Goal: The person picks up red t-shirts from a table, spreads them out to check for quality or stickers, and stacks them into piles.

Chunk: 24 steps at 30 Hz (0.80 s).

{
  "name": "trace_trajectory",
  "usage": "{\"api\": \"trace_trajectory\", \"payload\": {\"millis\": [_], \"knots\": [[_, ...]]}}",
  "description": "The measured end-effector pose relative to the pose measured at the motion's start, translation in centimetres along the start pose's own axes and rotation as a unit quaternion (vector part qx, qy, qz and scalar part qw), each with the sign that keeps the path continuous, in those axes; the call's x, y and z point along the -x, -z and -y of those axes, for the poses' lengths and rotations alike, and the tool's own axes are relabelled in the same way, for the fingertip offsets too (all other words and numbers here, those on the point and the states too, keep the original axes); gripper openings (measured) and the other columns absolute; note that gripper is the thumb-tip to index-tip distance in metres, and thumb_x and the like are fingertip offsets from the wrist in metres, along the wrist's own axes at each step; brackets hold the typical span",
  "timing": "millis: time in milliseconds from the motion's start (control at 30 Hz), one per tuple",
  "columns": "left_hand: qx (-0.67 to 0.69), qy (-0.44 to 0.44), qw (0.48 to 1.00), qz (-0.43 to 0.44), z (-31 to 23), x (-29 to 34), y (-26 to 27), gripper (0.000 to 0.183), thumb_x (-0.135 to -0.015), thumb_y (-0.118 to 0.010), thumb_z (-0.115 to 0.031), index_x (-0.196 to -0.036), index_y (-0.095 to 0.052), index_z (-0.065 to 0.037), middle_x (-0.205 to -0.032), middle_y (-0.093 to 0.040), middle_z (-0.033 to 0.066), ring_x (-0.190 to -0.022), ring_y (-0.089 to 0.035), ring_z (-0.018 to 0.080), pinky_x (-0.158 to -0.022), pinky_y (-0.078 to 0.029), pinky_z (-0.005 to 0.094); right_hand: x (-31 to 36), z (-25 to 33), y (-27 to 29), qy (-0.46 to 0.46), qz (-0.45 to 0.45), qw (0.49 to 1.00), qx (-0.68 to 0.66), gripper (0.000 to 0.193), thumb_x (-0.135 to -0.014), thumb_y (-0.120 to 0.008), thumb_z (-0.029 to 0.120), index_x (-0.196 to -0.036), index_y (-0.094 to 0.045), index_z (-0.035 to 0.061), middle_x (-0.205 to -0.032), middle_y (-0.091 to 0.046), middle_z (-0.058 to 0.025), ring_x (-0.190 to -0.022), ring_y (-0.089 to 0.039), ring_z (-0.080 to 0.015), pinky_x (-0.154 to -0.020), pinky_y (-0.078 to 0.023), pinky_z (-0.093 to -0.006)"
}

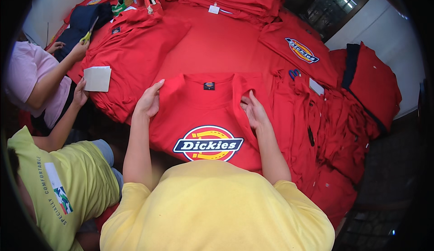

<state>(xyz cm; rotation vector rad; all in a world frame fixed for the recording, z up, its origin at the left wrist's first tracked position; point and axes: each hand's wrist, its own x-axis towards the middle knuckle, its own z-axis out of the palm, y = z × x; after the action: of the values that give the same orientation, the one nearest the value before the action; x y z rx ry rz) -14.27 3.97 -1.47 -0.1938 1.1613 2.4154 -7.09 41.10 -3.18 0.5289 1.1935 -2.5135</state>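
Note:
A red T-shirt (205,108) lies spread in front of me, its neckline at the far side and a dark label inside the collar. A blue, yellow and white printed emblem sits across its chest, and its lower part is hidden by my body. My left hand (149,100) pinches the shirt's left shoulder edge between thumb and fingers. At the opposite shoulder, my right hand (254,111) grips a raised fold, its fingers partly behind the cloth.
Piles of red shirts (312,120) crowd the right, with blue-handled scissors (294,73) on them. Stacked shirts (230,0) stand at the back. On the left, one co-worker holds yellow-handled scissors (86,37) and another a pale card (97,79).

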Motion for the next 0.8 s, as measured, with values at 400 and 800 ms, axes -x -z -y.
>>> {"api": "trace_trajectory", "payload": {"millis": [400,800], "knots": [[0.041,0.017,0.996,0.074,-3.1,-4.0,3.0,0.035,-0.093,-0.054,-0.02,-0.121,-0.056,0.001,-0.118,-0.062,0.0125,-0.108,-0.06,0.0225,-0.095,-0.047,0.0352,-6.2,7.9,2.9,0.131,-0.032,0.991,-0.021,0.012,-0.092,-0.055,0.007,-0.103,-0.059,0.0047,-0.109,-0.064,-0.0089,-0.101,-0.062,-0.0219,-0.096,-0.047,-0.0377],[-0.171,0.002,0.982,-0.075,-3.3,-1.4,3.3,0.033,-0.095,-0.055,-0.022,-0.117,-0.057,0.003,-0.111,-0.064,0.0114,-0.102,-0.061,0.0181,-0.09,-0.048,0.0301,-2.9,8.7,-0.4,0.202,-0.253,0.789,0.523,0.023,-0.086,-0.066,0.023,-0.094,-0.064,0.0012,-0.078,-0.066,-0.0069,-0.068,-0.063,-0.0164,-0.066,-0.049,-0.0319]]}}
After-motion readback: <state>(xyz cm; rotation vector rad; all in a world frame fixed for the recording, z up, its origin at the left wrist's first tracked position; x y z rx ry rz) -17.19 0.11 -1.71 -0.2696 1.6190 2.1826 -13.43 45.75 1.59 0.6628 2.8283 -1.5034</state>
